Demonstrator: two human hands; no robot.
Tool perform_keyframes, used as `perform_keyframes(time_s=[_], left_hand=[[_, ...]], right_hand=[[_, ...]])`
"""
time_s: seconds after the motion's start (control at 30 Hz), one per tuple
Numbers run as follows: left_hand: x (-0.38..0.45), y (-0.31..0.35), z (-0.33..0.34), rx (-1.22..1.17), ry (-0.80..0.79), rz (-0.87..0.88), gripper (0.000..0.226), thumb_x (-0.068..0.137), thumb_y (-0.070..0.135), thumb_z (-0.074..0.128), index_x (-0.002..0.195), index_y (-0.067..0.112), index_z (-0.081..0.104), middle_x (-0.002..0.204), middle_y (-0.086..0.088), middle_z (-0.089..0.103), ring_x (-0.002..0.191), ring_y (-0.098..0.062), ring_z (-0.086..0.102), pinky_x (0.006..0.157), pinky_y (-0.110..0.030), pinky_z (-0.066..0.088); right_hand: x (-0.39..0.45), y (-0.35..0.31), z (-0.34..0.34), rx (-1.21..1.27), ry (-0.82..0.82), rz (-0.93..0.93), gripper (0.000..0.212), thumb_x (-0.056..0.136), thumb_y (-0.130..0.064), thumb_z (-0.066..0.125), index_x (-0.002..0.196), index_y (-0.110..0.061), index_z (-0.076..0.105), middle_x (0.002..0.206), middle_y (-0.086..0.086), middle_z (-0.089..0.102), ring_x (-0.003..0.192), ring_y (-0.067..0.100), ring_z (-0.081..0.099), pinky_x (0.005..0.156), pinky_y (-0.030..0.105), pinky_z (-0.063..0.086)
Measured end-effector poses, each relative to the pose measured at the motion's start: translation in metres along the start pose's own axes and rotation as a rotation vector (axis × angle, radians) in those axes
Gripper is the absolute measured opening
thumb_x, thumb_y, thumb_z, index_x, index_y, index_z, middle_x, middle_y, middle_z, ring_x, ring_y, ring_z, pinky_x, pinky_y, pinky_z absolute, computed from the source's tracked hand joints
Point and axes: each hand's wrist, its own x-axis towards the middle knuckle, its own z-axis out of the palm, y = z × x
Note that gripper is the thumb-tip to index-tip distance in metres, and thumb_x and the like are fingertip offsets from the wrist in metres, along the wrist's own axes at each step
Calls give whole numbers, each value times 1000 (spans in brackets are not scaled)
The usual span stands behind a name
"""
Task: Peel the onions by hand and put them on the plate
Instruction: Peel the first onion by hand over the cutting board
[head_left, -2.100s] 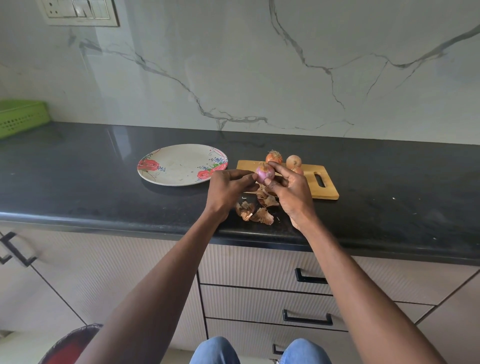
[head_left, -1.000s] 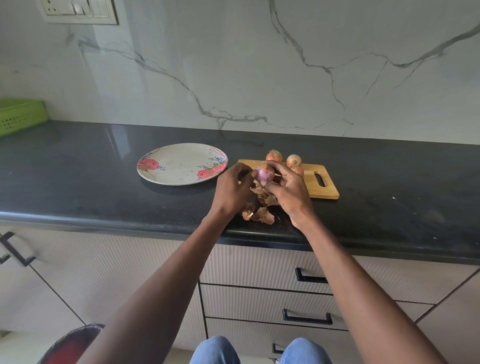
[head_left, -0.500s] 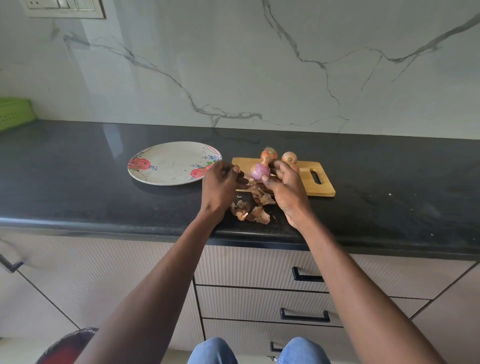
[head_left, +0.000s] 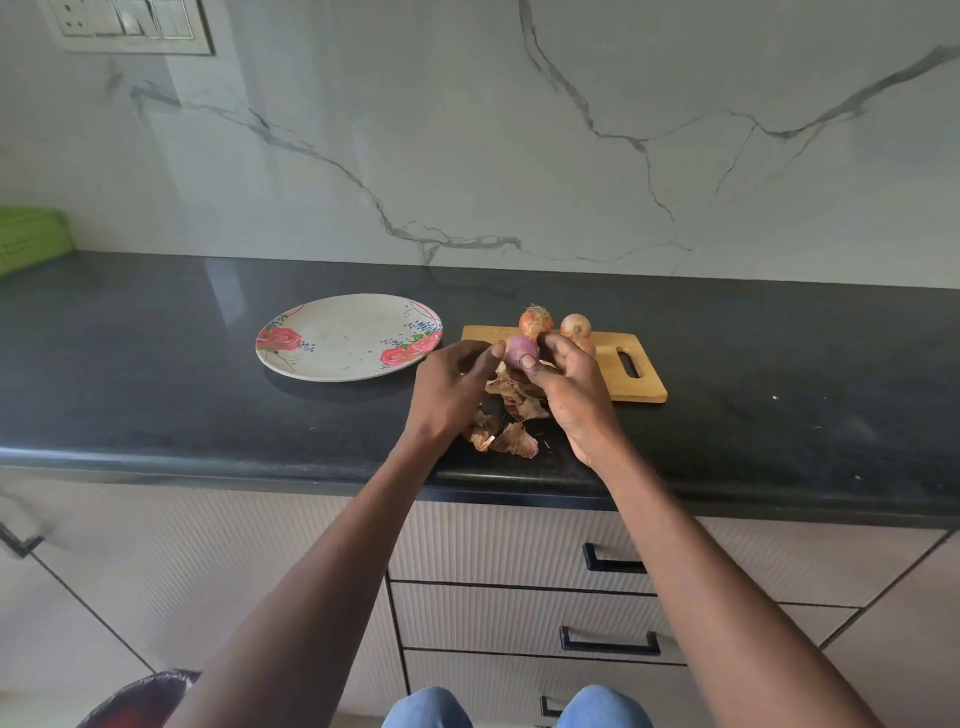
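A small purple onion (head_left: 519, 351), its dry skin mostly off, is held up between the thumb and fingers of my right hand (head_left: 571, 395). My left hand (head_left: 451, 387) touches the onion's left side with its fingertips. Two unpeeled brown onions (head_left: 536, 322) (head_left: 576, 327) stand on the wooden cutting board (head_left: 639, 387) just behind my hands. The floral plate (head_left: 332, 358) lies bare to the left of the board. A heap of dry onion skins (head_left: 511, 439) lies on the counter below my hands.
The black stone counter (head_left: 156, 364) ends at a rounded front edge with drawers below. A green basket (head_left: 31, 236) sits at the far left against the marble wall. A switch panel (head_left: 130, 23) is at the top left.
My left hand drew back a little from the onion and came back to its side. The onion stayed in my right hand. The camera shifted slightly.
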Motion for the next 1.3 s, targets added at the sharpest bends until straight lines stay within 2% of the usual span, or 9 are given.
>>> perform_keyframes(time_s=[0.1,0.17,0.37,0.47,0.57,0.67,0.8,1.03,1.3], left_hand=[[0,0,3,87,12,55,25,101,35,59,98,11,67,86,-2,71,81,-22,68,74,-51,56],[0,0,4,93,34,69,22,103,29,57,94,10,62,83,-6,69,78,-28,67,71,-53,54],[0,2,6,119,47,82,19,104,21,54,93,6,57,80,-9,67,74,-32,64,68,-52,53],[3,-1,5,101,111,4,18,103,21,53,95,7,59,82,-9,70,74,-28,67,70,-51,55],[7,-4,1,43,200,-99,10,101,16,55,98,10,62,87,-8,71,76,-22,71,72,-51,59],[7,-5,0,53,222,-129,25,94,7,61,119,8,66,106,-8,73,94,-23,70,88,-43,58],[7,-5,1,151,195,-58,31,98,10,60,127,7,68,120,-9,72,106,-19,68,92,-26,51],[2,-5,-3,-301,-93,-84,34,93,19,72,125,7,71,109,-10,77,100,-22,75,89,-43,60],[-1,0,-8,-545,-96,-86,20,93,-5,63,110,2,72,90,-10,78,85,-22,76,84,-28,61]], right_hand=[[-2,-3,0,13,-28,1,16,96,-14,63,104,-28,63,106,-9,69,95,-6,66,80,14,50],[0,0,-1,32,-37,4,22,94,-20,66,115,-24,64,114,-2,71,105,5,67,87,22,52],[-2,-1,-1,-12,-42,-20,38,87,-26,76,122,-17,64,119,0,68,101,10,69,74,23,55],[-1,0,-1,-49,-35,-15,37,88,-25,74,123,-19,62,123,-5,65,111,5,61,85,20,50],[-1,-2,-2,-27,-60,-4,30,91,-15,69,114,-31,58,114,-17,63,103,-9,59,82,12,46],[-1,-1,-1,-17,-50,-15,41,90,-10,70,124,-29,57,112,-22,61,111,-1,60,92,20,49],[0,2,0,-25,-1,-54,51,83,-7,76,128,-24,61,121,-1,67,108,12,66,89,31,57],[-2,1,-3,13,-9,-97,49,86,-10,76,132,-17,62,126,1,66,108,11,67,80,21,56],[-6,-3,-6,62,-55,-95,47,87,-8,73,133,-13,61,109,-17,63,86,-16,64,64,7,49]])
